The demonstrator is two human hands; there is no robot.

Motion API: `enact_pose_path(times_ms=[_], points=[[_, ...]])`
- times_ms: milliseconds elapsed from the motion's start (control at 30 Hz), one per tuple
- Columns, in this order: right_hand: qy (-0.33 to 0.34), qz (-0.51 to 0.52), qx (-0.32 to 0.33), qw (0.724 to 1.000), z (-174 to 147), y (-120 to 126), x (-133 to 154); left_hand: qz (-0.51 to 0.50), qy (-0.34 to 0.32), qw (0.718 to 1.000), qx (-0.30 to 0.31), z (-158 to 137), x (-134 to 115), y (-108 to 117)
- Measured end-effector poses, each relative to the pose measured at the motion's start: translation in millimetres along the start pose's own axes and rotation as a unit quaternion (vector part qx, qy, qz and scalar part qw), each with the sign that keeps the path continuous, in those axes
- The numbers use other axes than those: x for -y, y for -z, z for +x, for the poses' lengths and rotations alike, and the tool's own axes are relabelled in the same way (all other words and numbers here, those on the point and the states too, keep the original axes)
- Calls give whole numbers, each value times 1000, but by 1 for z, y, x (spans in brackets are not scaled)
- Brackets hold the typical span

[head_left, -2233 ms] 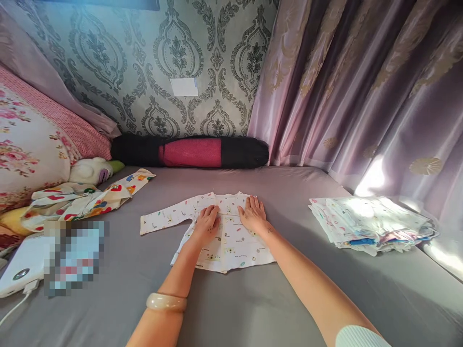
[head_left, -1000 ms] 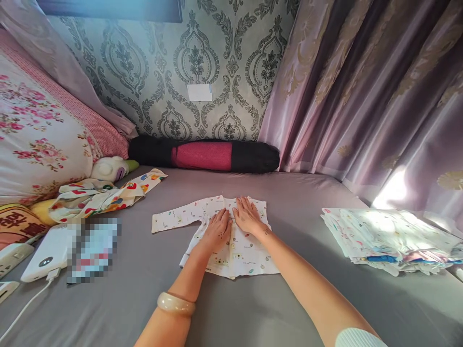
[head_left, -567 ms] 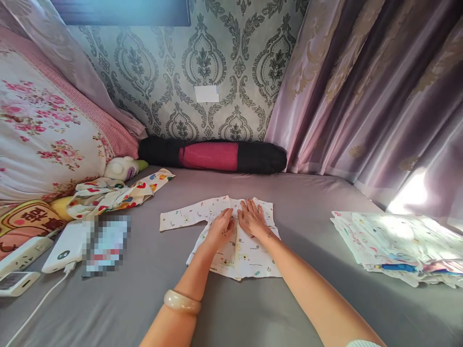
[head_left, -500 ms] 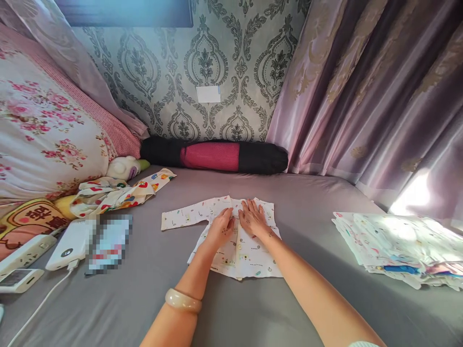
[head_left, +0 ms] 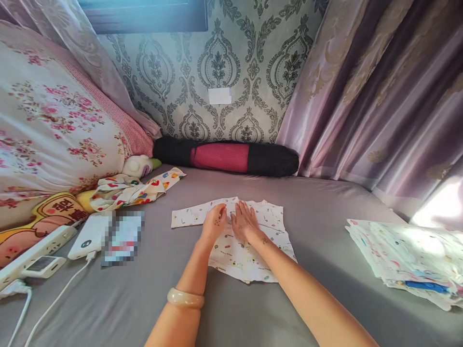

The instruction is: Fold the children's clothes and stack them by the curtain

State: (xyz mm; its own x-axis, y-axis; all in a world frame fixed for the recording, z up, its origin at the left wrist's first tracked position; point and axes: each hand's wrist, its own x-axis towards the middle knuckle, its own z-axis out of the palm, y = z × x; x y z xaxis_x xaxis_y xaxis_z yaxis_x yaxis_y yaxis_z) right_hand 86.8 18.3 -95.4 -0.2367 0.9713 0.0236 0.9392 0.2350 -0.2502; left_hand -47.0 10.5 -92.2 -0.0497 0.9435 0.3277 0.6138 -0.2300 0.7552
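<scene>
A small white long-sleeved baby shirt (head_left: 231, 262) with tiny coloured prints lies on the grey bed sheet. One sleeve (head_left: 188, 216) stretches out to the left; no sleeve sticks out on the right side. My left hand (head_left: 214, 222), with its fingers curled together, holds the cloth near the base of that sleeve. Flat on the upper middle of the shirt rests my right hand (head_left: 246, 222), fingers stretched out. The cloth beneath both hands is hidden. A pale bangle (head_left: 185, 298) circles my left forearm.
A stack of folded clothes (head_left: 408, 260) lies at the right. To the left are a power bank (head_left: 90, 236), a power strip (head_left: 43, 253), a blurred packet (head_left: 125, 238) and a heart-print garment (head_left: 144, 190). Along the wall lies a black and pink roll bag (head_left: 220, 158).
The view has swung slightly left, so everything sits further right. My right hand has slid left across the shirt, closer to my left hand, and the shirt's right part looks shifted.
</scene>
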Motion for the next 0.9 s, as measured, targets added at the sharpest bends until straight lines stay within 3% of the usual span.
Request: enact_pose_path(times_ms=[467,700,900], points=[[0,-15,-43,999,-3,-8,3,3,112,991,-67,12,29,41],[-1,-8,-61,998,2,-14,5,96,190,975,-69,13,27,62],[27,10,-47,998,8,-10,28,148,217,963,-59,12,26,70]])
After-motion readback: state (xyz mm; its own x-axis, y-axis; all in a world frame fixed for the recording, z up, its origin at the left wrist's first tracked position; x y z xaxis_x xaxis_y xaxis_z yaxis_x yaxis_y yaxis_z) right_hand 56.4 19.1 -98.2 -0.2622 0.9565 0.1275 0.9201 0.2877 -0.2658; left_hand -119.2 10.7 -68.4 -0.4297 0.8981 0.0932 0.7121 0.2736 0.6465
